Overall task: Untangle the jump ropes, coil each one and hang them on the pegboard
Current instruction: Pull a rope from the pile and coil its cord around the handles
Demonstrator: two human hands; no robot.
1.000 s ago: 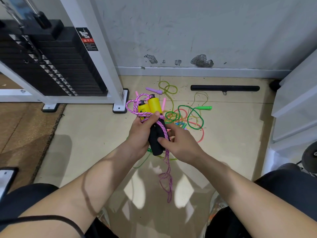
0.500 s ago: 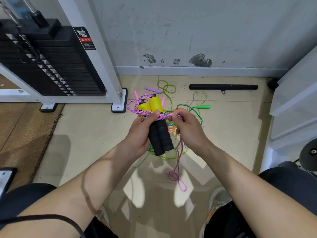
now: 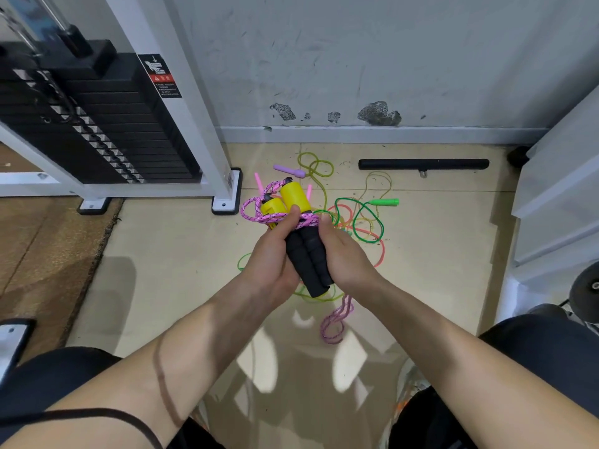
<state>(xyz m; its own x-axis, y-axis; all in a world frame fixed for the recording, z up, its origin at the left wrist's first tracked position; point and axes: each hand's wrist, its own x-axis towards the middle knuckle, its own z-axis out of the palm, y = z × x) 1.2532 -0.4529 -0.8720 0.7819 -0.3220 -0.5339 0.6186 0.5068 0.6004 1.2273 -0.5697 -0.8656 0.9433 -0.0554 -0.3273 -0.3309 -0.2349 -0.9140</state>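
Pink rope round black handles; tail below right hand

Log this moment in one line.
phase: coiling | left-hand grip: holds handles | right-hand grip: pinches pink rope wrapped round handles | floor: other ropes tangled

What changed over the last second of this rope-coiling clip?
The right hand rose along the handles, winding the pink rope round them; its hanging tail shortened. The left hand kept gripping the handles; the floor ropes stayed put.
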